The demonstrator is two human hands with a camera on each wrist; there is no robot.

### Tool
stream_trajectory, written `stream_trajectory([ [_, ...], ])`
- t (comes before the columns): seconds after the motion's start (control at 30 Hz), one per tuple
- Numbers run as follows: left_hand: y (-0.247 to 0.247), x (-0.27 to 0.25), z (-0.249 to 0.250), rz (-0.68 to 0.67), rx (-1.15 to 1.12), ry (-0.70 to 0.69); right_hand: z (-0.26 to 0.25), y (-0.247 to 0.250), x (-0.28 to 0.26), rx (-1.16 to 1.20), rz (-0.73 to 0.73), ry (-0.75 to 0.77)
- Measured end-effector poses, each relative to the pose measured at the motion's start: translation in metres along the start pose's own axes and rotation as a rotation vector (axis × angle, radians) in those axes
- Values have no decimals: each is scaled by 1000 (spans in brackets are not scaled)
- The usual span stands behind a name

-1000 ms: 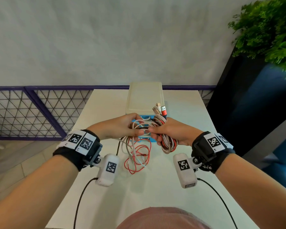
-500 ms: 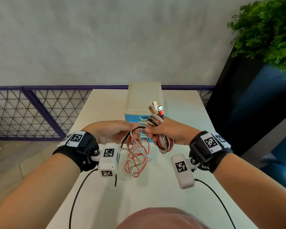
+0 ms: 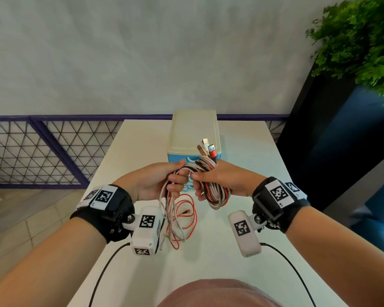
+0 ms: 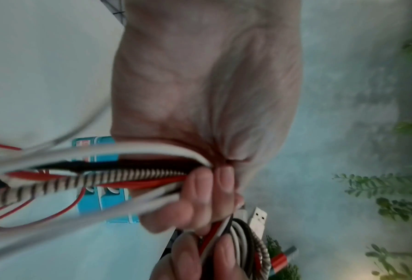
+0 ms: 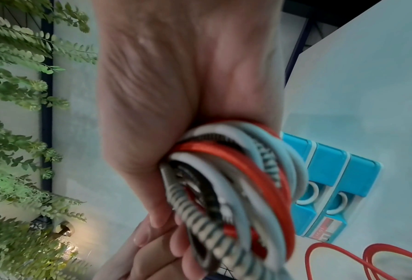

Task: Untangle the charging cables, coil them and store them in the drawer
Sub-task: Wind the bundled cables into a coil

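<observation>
My right hand (image 3: 211,180) grips a coiled bundle of cables (image 3: 215,193) in red, white and striped braid, with USB plugs (image 3: 207,147) sticking up above the fist. The same coil (image 5: 236,189) fills the right wrist view. My left hand (image 3: 175,180) holds the loose strands (image 4: 128,170) that run out of that coil, fingers curled round them. The free cable ends (image 3: 180,218) hang down in loops onto the white table (image 3: 242,151). Behind both hands stands the small blue drawer unit (image 3: 194,134) with a cream top; its drawers (image 5: 324,178) look closed.
A purple metal railing (image 3: 42,149) runs past the table's left and far edges. A dark planter with green plants (image 3: 359,41) stands to the right. Thin black wires (image 3: 106,269) lead back from both wrist cameras across the near table.
My left hand has risen and closed round the strands beside the right hand, drawing more cable up. The loose loops on the table have grown shorter.
</observation>
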State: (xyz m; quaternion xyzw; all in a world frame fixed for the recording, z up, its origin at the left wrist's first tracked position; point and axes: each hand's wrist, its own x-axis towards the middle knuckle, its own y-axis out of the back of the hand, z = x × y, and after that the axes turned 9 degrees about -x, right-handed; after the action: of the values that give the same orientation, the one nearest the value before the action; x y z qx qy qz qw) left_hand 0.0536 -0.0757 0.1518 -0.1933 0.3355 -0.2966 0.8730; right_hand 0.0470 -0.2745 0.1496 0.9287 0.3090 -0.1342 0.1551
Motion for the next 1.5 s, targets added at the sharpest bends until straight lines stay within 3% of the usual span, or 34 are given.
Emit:
stream_trajectory([
  [0.17,-2,4,-4,77,64,-84,0,2,-1,-52,60,-8],
  [0.33,0,-1,-2,-28,36,-82,1,11,2,142,159,48],
  [0.53,-4,-1,-13,-96,70,-157,6,13,8,167,188,46],
  [0.7,-29,2,-23,195,672,-355,10,4,6,333,103,28],
  [0.8,-43,8,-29,282,855,-411,9,-2,4,376,34,3],
  [1.1,-65,23,-29,426,1202,-412,8,-11,5,357,104,-49],
  [1.27,-71,24,-25,400,1268,-346,13,-9,5,388,135,-83],
  [1.5,-68,25,-15,317,1184,-263,13,-5,10,320,322,-31],
])
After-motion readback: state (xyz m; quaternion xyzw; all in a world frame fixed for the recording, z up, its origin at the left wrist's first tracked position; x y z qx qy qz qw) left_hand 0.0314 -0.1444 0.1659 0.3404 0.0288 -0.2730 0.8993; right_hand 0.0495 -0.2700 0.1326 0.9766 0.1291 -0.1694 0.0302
